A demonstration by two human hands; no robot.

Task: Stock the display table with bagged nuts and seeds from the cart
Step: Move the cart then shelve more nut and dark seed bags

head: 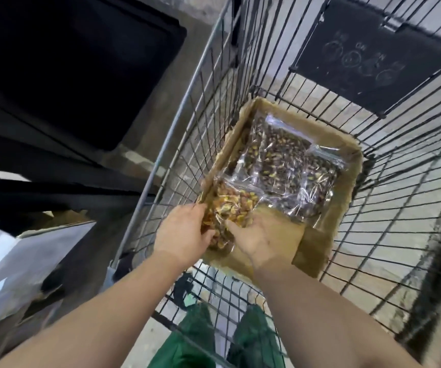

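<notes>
Two hands reach down into the wire cart (240, 75) and meet on one clear bag of orange and yellow nuts (230, 205). The left hand (182, 235) has its grip clenched on the bag's left edge, fingers curled over the plastic. The right hand (259, 240) lies palm up against the bag's right side, its thumb touching the plastic and the fingers slipped beneath, so its grip is grasping the same bag from below. The bag sits at the near left corner of a shallow cardboard tray (346, 166) that covers the bottom of the cart.

Beyond the held bag, further into the tray, lie more clear bags of dark seeds (283, 160), overlapping one another, with a smaller one (320, 176) on their right. The tray's near right flap is folded flat and bare.

At the far end of the cart a dark panel (368, 54) with faint chalk-like marks hangs on the wire. To the left of the cart stands a black bin (76, 65), and below it a pale box edge (28, 251). Green trousers (192, 341) show through the cart's near wire wall
</notes>
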